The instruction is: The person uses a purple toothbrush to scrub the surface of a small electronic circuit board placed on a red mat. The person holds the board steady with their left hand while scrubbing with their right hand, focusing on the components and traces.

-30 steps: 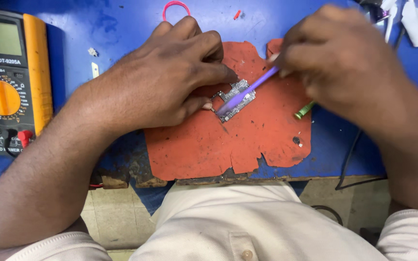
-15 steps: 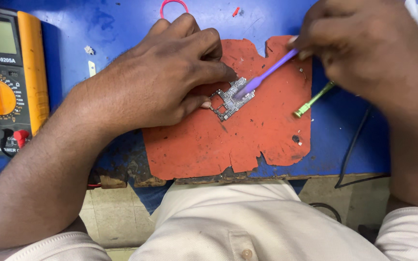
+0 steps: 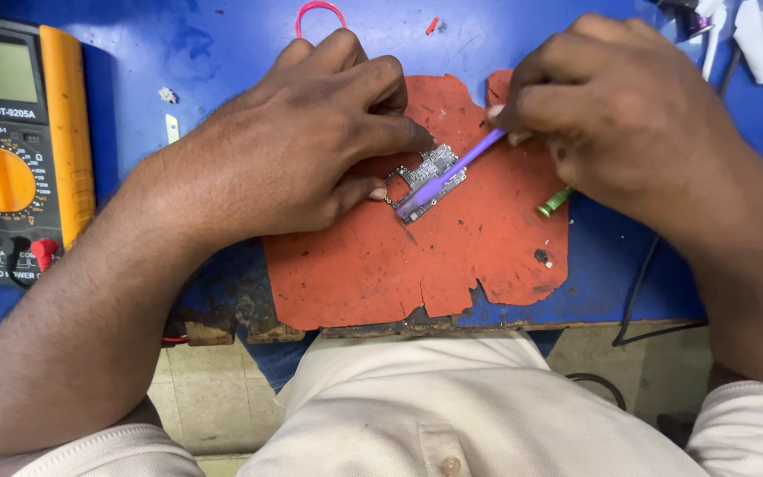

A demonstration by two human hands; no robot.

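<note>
Now the left hand (image 3: 302, 132) pins a small circuit board (image 3: 427, 181) on the red mat (image 3: 452, 256) with its fingertips. Pinched in the right hand (image 3: 611, 106) is a purple brush (image 3: 452, 170) (its tip seems to rest on the board).

A small, irregular circuit board (image 3: 428, 181) lay flat near the centre of the worn red mat (image 3: 417, 265), tilted diagonally, while a slim purple tool (image 3: 452, 172) rested slantwise across it, its tip at the board's lower-left end.

Single head-worn view, looking steeply down, close over blue bench (image 3: 222, 53), person's lap below
</note>
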